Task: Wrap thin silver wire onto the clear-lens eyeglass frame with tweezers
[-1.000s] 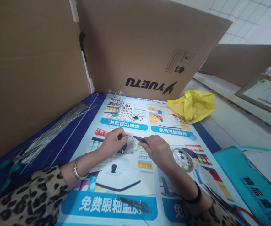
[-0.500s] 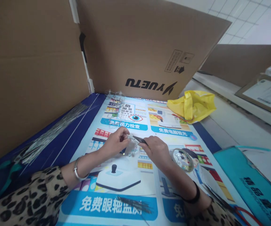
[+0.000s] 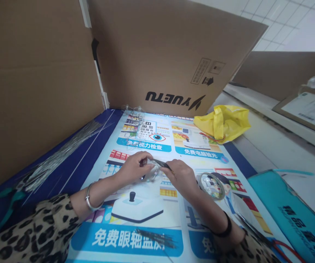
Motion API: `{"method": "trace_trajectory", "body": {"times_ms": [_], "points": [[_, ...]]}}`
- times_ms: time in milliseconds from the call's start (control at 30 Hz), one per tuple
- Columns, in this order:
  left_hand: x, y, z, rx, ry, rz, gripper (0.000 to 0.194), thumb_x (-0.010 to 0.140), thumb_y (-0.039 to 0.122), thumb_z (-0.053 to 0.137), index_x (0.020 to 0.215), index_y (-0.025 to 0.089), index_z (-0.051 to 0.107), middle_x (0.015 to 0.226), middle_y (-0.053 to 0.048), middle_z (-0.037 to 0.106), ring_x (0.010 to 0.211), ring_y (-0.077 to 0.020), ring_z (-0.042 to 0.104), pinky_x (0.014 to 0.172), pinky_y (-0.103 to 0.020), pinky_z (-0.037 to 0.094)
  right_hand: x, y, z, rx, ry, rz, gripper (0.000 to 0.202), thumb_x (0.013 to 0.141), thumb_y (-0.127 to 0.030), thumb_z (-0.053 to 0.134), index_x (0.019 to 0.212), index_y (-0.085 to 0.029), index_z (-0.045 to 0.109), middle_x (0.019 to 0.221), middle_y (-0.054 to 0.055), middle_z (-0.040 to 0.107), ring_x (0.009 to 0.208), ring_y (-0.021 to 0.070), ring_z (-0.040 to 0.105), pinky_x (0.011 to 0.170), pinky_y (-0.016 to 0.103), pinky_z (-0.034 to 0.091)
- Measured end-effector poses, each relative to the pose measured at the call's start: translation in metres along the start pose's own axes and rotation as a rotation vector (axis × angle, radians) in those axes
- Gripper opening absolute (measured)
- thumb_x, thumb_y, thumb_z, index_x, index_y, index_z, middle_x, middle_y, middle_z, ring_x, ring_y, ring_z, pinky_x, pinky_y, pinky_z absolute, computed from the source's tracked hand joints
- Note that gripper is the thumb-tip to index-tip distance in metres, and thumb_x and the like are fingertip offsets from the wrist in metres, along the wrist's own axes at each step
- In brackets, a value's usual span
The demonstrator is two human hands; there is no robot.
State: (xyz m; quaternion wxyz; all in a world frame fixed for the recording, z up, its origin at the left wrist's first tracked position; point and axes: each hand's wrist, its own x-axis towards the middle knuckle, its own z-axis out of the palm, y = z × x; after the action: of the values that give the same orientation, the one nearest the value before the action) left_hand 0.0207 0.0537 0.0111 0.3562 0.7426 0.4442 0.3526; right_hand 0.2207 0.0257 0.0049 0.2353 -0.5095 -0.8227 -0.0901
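Note:
Near the middle of the printed sheet [image 3: 171,204], my left hand [image 3: 137,167] pinches a small beaded wire piece [image 3: 154,174] of clear beads. My right hand [image 3: 183,177] is closed around dark pointed tweezers [image 3: 161,163], whose tip reaches the beaded piece beside my left fingertips. The beaded piece hangs curved between the two hands, and its upper edge is partly hidden by my left fingers. A round clear dish [image 3: 212,185] lies just right of my right hand.
A cardboard wall [image 3: 157,54] stands behind. Wires [image 3: 61,157] and teal-handled pliers [image 3: 16,197] lie at left, more beaded wire [image 3: 135,124] at the back. Yellow bag [image 3: 225,122], teal packet [image 3: 291,212] and red-handled tool [image 3: 283,246] are at right; dark wires [image 3: 157,237] in front.
The tweezers' tip has shifted slightly left, up to my left fingertips. My left hand has dropped a little, and its fingers cover more of the beaded piece.

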Motion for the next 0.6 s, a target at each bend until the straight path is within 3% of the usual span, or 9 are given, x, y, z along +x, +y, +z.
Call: {"method": "trace_trajectory", "body": {"times_ms": [600], "points": [[-0.0032,0.0000,0.0004,-0.072,0.023,-0.069,0.010,0.071,0.025,0.053,0.079,0.019,0.053,0.058,0.006,0.044,0.052,-0.0086,0.039,0.049,-0.019,0.031,-0.0040,-0.0090,0.0095,0.159,-0.041,0.101,0.038,0.089,-0.047,0.039,0.073,-0.019,0.059,0.066,0.002,0.060,0.066,0.0137,0.055,0.060,0.023,0.037]]}}
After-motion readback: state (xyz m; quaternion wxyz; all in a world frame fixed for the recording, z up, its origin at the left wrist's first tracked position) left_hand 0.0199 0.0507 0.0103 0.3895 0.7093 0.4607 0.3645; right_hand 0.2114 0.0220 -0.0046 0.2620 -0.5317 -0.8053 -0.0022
